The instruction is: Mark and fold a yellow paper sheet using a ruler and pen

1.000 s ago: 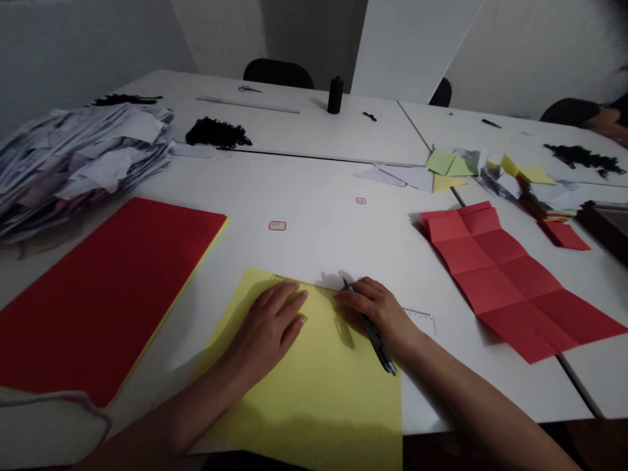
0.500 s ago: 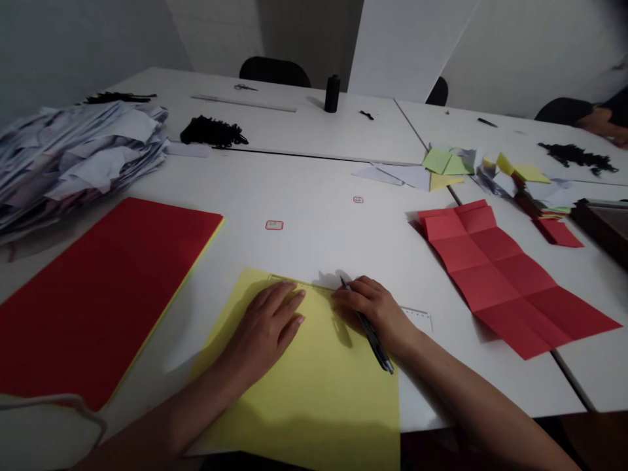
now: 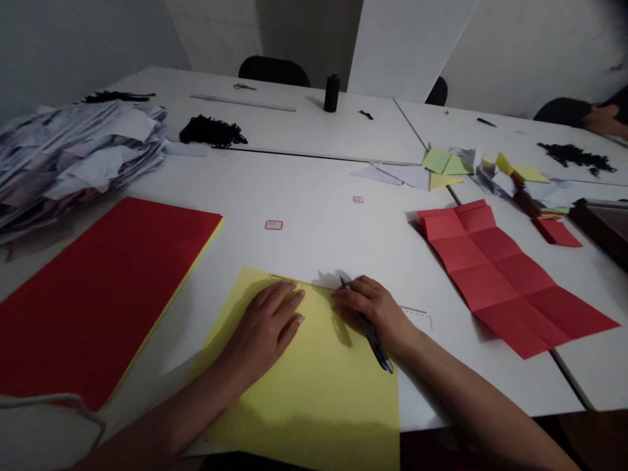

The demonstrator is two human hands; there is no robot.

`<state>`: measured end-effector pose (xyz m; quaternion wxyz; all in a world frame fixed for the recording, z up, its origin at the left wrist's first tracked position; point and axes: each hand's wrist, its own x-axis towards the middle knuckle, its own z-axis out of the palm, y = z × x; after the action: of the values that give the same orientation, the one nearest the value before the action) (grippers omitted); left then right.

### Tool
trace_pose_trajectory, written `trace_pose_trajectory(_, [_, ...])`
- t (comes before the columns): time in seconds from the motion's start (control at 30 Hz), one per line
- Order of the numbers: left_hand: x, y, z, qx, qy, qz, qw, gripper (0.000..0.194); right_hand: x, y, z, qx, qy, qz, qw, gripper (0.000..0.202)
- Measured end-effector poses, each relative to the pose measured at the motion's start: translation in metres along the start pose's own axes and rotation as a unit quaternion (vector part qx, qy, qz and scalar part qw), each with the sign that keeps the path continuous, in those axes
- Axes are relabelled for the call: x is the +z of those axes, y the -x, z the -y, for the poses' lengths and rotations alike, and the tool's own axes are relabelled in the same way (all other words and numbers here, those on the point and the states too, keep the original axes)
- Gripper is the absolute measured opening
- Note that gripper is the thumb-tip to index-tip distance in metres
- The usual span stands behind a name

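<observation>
A yellow sheet of paper (image 3: 314, 392) lies on the white table in front of me. Along its far edge rests a clear ruler (image 3: 417, 316), whose right end sticks out past the paper. My left hand (image 3: 267, 320) lies on the sheet with fingers stretched out, their tips on the ruler. A dark pen (image 3: 373, 340) is in my right hand (image 3: 375, 307), slanting across the fingers with its tip pointing away from me. The fingertips of that hand are at the ruler and the paper's far edge; what lies under the palm is hidden.
Red and yellow sheets (image 3: 112, 288) are stacked at left, below a heap of white paper (image 3: 83, 157). A creased red sheet (image 3: 495, 268) lies at right, near folded paper pieces (image 3: 449, 160). Farther back are black yarn (image 3: 210, 131), a black bottle (image 3: 331, 93) and another person's hand (image 3: 606, 121).
My hands, the pen, the ruler and the yellow sheet stay put. At the far right edge, the other person's hand has shifted slightly.
</observation>
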<state>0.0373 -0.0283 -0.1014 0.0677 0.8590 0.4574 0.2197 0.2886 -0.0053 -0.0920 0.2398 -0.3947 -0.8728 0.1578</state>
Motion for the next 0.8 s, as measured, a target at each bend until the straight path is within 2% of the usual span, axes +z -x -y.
trace_pose_trajectory(0.33, [0.0, 0.001, 0.0, -0.001, 0.01, -0.007, 1.0, 0.033, 0.0, 0.0, -0.001, -0.001, -0.014, -0.004, 1.0, 0.021])
trace_pose_trajectory(0.5, [0.0, 0.0, -0.001, 0.001, 0.011, -0.005, 1.0, 0.032, -0.008, -0.006, 0.001, 0.024, -0.114, -0.035, 0.993, 0.023])
trace_pose_trajectory(0.67, [-0.001, 0.0, -0.004, -0.003, 0.021, -0.008, 1.0, 0.031, -0.017, -0.041, 0.013, 0.061, -0.275, 0.006, 0.96, 0.027])
trace_pose_trajectory(0.8, [-0.001, 0.001, -0.004, 0.001, 0.014, -0.005, 1.0, 0.031, 0.004, -0.086, 0.022, 0.115, -0.34, 0.005, 0.933, 0.023])
